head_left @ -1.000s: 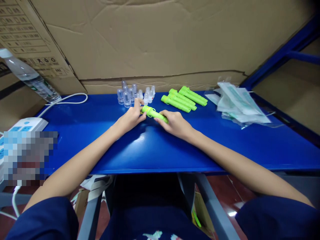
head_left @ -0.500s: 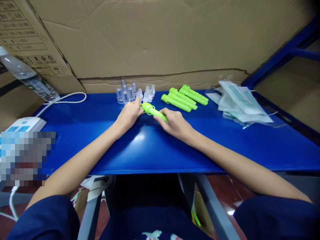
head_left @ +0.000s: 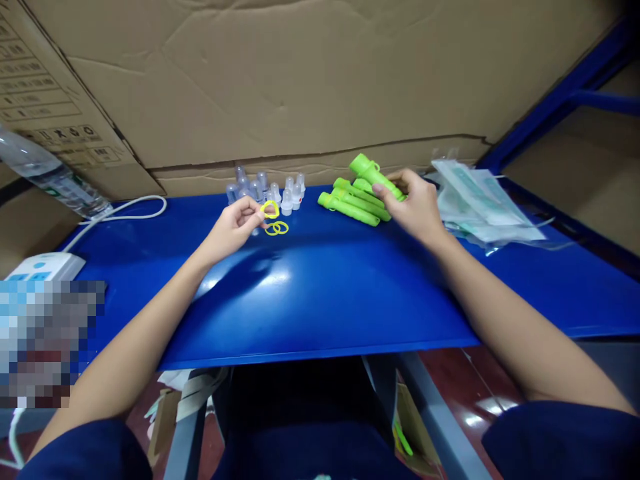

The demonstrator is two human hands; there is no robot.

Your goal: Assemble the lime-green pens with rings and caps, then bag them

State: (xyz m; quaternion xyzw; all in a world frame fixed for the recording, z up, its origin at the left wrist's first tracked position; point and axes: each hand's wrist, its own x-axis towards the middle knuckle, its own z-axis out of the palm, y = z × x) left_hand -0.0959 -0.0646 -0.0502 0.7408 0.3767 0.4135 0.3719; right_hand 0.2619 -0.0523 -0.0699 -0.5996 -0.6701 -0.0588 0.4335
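Between the thumb and fingers of my left hand (head_left: 234, 229) is a yellow ring (head_left: 271, 210), held just above the table. Two more thin yellow rings (head_left: 277, 229) lie overlapping on the blue surface below it. My right hand (head_left: 414, 203) grips a lime-green flashlight-shaped tube (head_left: 374, 175) by its narrow end, wide end tilted up and to the left. Under and beside that tube, several matching green tubes (head_left: 350, 208) lie side by side. Behind my left fingers stand several clear plastic domed caps (head_left: 262, 181), some with white bases (head_left: 287, 202).
Plastic-wrapped flat packets (head_left: 490, 207) are piled at the right. On the left are a water bottle (head_left: 55, 177), a white cable (head_left: 135, 212) and a white power strip (head_left: 50, 265). A cardboard wall (head_left: 290, 87) stands behind the blue table (head_left: 310, 300).
My hands have moved apart. The green tube went right and up with my right hand; my left hand shifted slightly left and keeps a yellow ring. Two yellow rings on the table now show.
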